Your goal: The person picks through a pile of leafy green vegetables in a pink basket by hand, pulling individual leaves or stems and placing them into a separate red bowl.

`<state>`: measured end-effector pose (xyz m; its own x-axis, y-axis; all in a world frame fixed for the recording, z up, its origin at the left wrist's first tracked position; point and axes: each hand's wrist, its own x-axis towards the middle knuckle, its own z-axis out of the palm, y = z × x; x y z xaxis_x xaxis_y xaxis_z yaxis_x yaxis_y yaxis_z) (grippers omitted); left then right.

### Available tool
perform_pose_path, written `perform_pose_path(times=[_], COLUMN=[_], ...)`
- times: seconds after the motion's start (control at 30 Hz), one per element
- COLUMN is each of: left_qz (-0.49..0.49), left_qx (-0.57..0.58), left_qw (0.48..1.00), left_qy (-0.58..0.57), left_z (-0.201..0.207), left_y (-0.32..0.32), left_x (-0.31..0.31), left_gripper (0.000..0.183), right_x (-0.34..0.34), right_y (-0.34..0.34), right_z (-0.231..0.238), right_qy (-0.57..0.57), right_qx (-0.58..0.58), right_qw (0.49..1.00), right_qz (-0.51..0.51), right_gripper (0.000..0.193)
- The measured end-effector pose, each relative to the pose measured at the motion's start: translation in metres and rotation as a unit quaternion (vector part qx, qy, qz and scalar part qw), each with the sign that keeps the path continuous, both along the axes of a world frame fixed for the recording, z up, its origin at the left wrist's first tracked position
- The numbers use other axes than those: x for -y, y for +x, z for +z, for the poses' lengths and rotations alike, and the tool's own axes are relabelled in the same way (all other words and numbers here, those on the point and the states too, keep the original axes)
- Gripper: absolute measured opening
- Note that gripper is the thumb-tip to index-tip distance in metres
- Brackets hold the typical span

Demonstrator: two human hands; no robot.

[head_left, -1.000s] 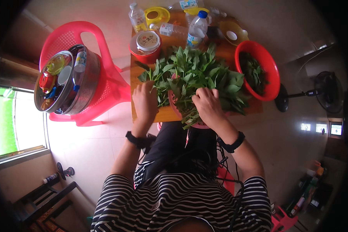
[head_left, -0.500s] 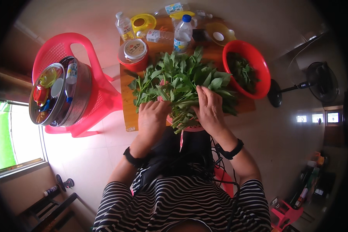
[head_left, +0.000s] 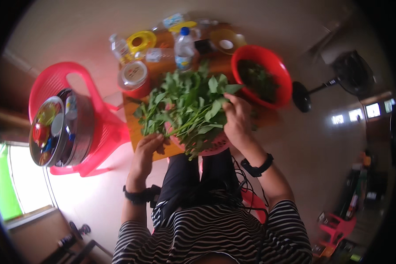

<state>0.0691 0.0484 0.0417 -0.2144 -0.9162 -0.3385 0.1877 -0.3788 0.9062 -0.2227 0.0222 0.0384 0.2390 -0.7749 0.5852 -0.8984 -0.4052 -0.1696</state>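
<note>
Well to the left of the pink basket (head_left: 213,146), a pink chair (head_left: 112,132) bears a metal pot (head_left: 84,127) of mixed small things, which appears to play no part. Nearer the basket, beyond its left side, a tub with a white lid (head_left: 134,72) stands on the wooden counter (head_left: 133,119). Your left hand (head_left: 146,147) is just left of the basket, its grip partly curled at the stem ends; blur hides whether your fingers pinch one, so I cannot tell. The leafy greens (head_left: 187,99) lie heaped in and over the basket, covering most of it and spilling past its left rim. Your right hand (head_left: 237,119) is at the basket's right side, its grip closed, thumb against fingers, on what looks like a leafy sprig (head_left: 231,89) at the edge of the heap. Beyond the basket to the right, a red basin (head_left: 284,75) holds a smaller, darker batch of leaves (head_left: 256,81). Judging by these two piles, you seem to have a modest share sorted into the basin, while the larger share remains in the heap at the basket.
</note>
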Motion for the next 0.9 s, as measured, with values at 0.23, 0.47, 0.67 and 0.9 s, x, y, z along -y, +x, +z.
perform_pose_path(times=[0.23, 0.47, 0.67, 0.9], left_qz=[-0.120, -0.147, -0.153, -0.176], left_qx=[0.197, 0.290, 0.311, 0.372], left_qw=[0.963, 0.927, 0.911, 0.878], left_qy=[-0.135, -0.190, -0.221, -0.244], left_z=[-0.023, -0.029, -0.016, -0.018], left_y=[-0.022, -0.037, -0.048, -0.019], left_x=[0.002, 0.018, 0.020, 0.033], left_gripper=[0.029, 0.026, 0.024, 0.024], right_x=[0.009, -0.040, -0.050, -0.015], right_y=[0.001, 0.011, 0.044, 0.049], right_z=[-0.006, 0.025, 0.001, -0.077], right_qy=[-0.068, -0.068, -0.080, -0.061], right_qx=[0.068, -0.141, -0.018, -0.098], right_qw=[0.994, 0.976, 0.984, 0.992], right_qz=[0.059, -0.150, 0.158, 0.050], right_gripper=[0.009, 0.045, 0.017, 0.023])
